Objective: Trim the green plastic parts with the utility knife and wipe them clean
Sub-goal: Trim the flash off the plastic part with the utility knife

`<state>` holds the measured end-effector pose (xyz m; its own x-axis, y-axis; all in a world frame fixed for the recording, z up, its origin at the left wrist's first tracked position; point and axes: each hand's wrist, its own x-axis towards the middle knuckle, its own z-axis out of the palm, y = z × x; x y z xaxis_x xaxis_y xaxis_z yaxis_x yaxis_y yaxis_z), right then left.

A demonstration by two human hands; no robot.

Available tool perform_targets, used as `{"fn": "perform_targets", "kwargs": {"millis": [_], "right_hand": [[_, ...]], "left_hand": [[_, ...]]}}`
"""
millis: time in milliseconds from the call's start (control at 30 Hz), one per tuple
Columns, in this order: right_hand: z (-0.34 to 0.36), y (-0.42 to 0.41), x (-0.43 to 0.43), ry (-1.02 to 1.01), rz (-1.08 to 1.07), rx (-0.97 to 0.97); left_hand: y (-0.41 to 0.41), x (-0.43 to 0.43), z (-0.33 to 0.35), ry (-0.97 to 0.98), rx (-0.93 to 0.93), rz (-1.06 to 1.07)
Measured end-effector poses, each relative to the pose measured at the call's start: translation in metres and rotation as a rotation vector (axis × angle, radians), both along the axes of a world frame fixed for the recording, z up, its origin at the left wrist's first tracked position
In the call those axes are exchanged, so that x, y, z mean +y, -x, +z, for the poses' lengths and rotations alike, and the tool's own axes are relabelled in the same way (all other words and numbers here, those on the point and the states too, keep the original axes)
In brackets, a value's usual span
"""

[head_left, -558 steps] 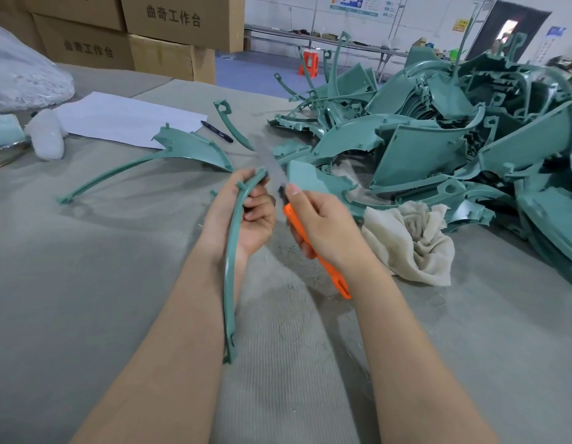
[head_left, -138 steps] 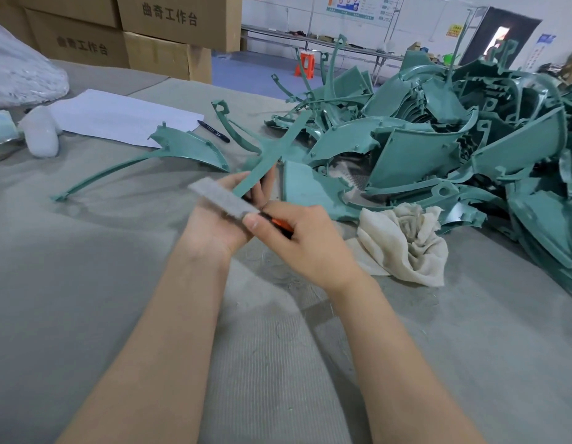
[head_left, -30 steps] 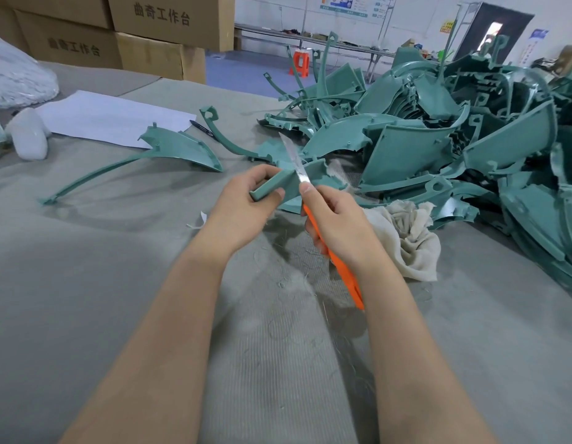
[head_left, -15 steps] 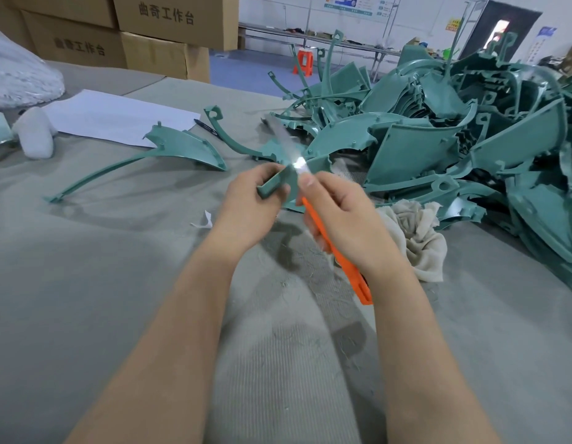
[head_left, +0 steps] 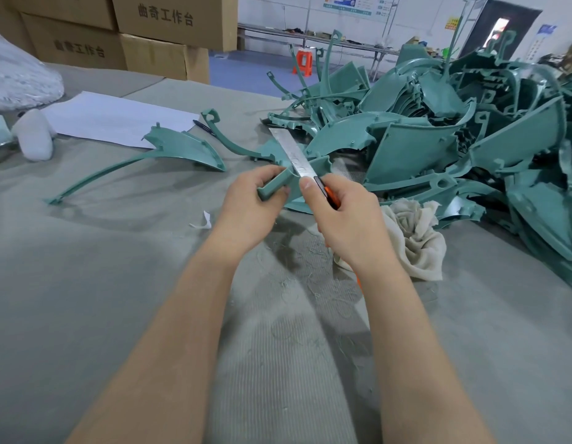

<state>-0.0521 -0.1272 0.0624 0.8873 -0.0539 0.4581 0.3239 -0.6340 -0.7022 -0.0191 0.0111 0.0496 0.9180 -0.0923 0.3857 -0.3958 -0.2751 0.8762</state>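
My left hand (head_left: 248,208) grips the near end of a slim green plastic part (head_left: 275,186), held above the grey table. My right hand (head_left: 345,219) grips the orange utility knife (head_left: 329,197); its long steel blade (head_left: 292,152) points up and away, with its base against the part's edge beside my thumb. A crumpled beige cloth (head_left: 416,241) lies on the table just right of my right hand. A trimmed green curved part (head_left: 179,150) lies to the left on the table.
A big pile of green plastic parts (head_left: 454,139) fills the right side. White paper (head_left: 118,118) with a pen (head_left: 204,127) lies at the back left, by a white lump (head_left: 33,136). Cardboard boxes (head_left: 156,33) stand behind. Green shavings (head_left: 294,283) litter the grey table felt.
The blade has slid along the part's edge, away from me, over the last second. Both hands keep their grip; 4.6 s ago the blade lay crosswise, pointing left.
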Motion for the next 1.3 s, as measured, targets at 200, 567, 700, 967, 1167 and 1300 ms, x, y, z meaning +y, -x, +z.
{"fn": "perform_targets", "kwargs": {"millis": [200, 567, 700, 967, 1167, 1300], "right_hand": [[0.0, -0.001, 0.0, 0.046, 0.008, -0.019], [0.002, 0.001, 0.005, -0.044, 0.051, -0.008], [0.001, 0.001, 0.003, -0.008, 0.04, -0.014], [-0.001, 0.002, 0.011, 0.027, 0.15, 0.006], [0.0, 0.006, 0.012, 0.114, 0.292, 0.045], [0.003, 0.008, 0.009, 0.039, 0.291, 0.043]], "left_hand": [[0.0, 0.002, 0.002, 0.024, 0.021, -0.016], [0.0, 0.001, 0.001, 0.024, 0.024, -0.024], [0.001, 0.001, 0.003, 0.03, 0.048, -0.023], [0.005, 0.001, 0.007, 0.068, 0.104, 0.013], [0.006, 0.003, 0.007, 0.174, 0.154, -0.061], [0.003, 0.003, 0.006, 0.073, 0.113, -0.043]]}}
